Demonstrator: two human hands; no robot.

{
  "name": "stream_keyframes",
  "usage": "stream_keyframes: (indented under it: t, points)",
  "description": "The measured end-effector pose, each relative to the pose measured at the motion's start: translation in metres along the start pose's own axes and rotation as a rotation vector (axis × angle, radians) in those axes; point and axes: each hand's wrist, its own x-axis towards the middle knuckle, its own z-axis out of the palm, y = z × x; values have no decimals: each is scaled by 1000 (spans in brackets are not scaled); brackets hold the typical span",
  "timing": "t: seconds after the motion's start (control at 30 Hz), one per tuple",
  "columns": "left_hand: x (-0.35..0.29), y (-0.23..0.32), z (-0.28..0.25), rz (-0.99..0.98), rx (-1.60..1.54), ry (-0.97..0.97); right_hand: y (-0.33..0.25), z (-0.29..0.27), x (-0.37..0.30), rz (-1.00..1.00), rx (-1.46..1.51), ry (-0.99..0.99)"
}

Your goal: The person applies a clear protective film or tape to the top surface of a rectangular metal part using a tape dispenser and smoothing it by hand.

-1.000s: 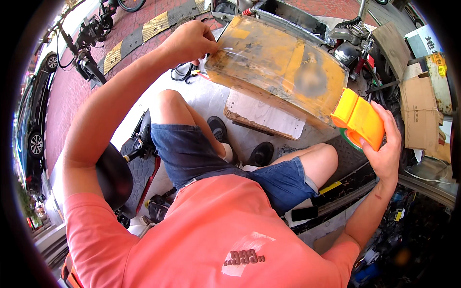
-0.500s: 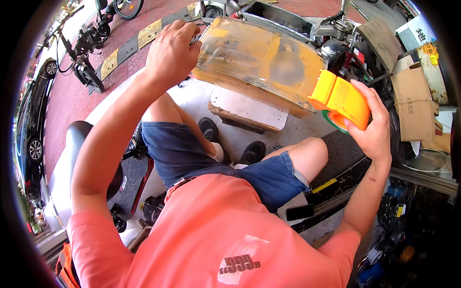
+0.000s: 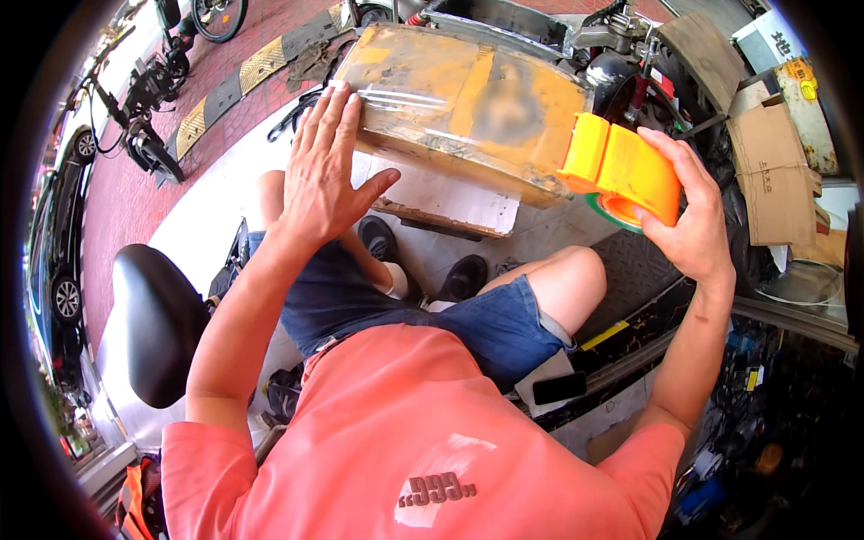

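A long block wrapped in clear and yellowed tape rests in front of me on a low white-topped stand. On its near left edge lies my left hand, fingers stretched and thumb spread, holding nothing. My right hand grips an orange tape dispenser by its right side, with a green-edged roll in it. The dispenser's front end is at the block's right end; whether it touches, I cannot tell. Shiny streaks of clear tape cross the block's top near my left fingers.
Behind the block sits a grey open metal bin beside scooter parts. Cardboard boxes are stacked at the right. A black phone lies by my right leg, and a black scooter seat stands at the left. Farther off is a folding scooter.
My left hand has gone from a closed grip at the block's far left corner to lying flat on its near left side. The right hand still holds the dispenser, slightly shifted left.
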Motion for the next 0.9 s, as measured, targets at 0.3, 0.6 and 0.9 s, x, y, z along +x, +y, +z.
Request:
stream_keyframes:
  t: [0.3, 0.6, 0.9]
  points:
    - [1, 0, 7, -8, -51, 42, 15, -15, -1, 9, -69, -16]
    - [2, 1, 6, 2, -9, 31, 46, -11, -47, 53, -72, 45]
    - [6, 4, 2, -8, -54, 6, 61, -8, -47, 117, -13, 6]
